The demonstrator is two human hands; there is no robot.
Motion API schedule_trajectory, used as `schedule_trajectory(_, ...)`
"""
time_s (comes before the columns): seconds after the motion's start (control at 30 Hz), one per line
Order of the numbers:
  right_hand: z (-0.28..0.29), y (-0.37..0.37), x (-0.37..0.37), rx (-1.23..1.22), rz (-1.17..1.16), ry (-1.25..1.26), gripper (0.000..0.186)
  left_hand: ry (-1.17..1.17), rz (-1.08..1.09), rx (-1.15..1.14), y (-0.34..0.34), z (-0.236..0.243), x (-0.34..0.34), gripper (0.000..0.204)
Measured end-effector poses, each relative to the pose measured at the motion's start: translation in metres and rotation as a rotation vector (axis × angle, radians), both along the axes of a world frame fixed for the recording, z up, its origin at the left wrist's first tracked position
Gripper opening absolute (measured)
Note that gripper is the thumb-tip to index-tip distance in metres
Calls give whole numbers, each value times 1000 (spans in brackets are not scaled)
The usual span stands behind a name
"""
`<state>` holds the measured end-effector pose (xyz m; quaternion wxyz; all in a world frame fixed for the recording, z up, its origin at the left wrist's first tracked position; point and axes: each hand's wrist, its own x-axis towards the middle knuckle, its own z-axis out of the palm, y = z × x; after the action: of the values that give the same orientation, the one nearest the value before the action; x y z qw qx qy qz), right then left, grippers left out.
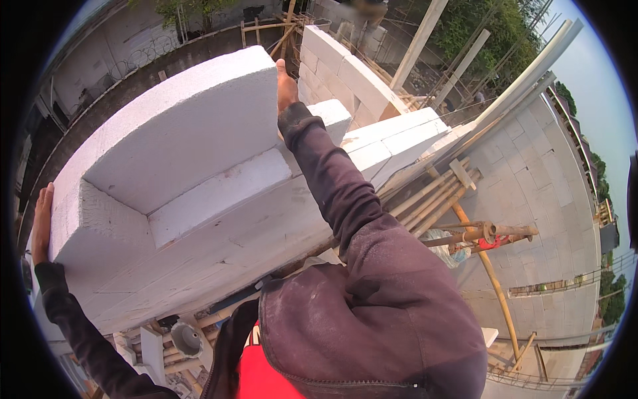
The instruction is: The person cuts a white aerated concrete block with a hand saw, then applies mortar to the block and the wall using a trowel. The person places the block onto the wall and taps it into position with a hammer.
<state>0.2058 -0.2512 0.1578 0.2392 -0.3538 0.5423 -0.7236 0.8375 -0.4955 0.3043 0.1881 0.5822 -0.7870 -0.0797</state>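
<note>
A large white aerated concrete block (pixel 173 120) stands on edge on top of the block wall (pixel 226 249) in front of me. My right hand (pixel 286 86) presses against its right end, fingers pointing up along the edge. At the opposite end my left hand (pixel 42 223) lies against the left side, where a block face turns toward me. Both hands grip the block between them; the fingers' far sides are partly hidden. Below the upright block, a narrow ledge of the wall's top course (pixel 222 193) shows. Close to my right wrist sits a smaller white block (pixel 332 118).
Bamboo poles (pixel 428 206) and a rusty pipe (pixel 465 236) lie to the right, before a grey block wall (pixel 525 179). Beneath me, a dirty bucket (pixel 187 339) stands among poles and block pieces. Another white wall (pixel 345 73) rises beyond. A blurred person (pixel 369 10) is at the top.
</note>
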Motion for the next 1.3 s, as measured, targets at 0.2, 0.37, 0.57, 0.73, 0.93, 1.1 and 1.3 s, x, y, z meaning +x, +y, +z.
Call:
schedule_trajectory(0.2, 7, 11, -1, 2, -32, 70, 82, 26, 35, 17, 15, 6, -17, 87)
schedule_trajectory(0.37, -11, -9, -1, 54, 122, 242, 83, -11, -58, 67, 21, 17, -16, 85)
schedule_trajectory(0.57, -3, 0, 13, 0, 138, 396, 82, -98, -134, 96, 94, 36, -78, 81)
schedule_trajectory(0.73, 11, 11, 17, 130, 263, 106, 69, -284, -257, 31, 164, 47, -153, 78)
schedule_trajectory(0.93, 3, 8, 17, 83, 209, 31, 81, -323, -210, 7, 199, 46, -178, 78)
schedule_trajectory(1.1, 31, 8, 2, -13, 318, -335, 79, -234, -182, -49, 197, 34, -152, 79)
schedule_trajectory(1.3, 27, 0, 4, -182, 242, -300, 58, -205, -188, -88, 189, 29, -172, 74)
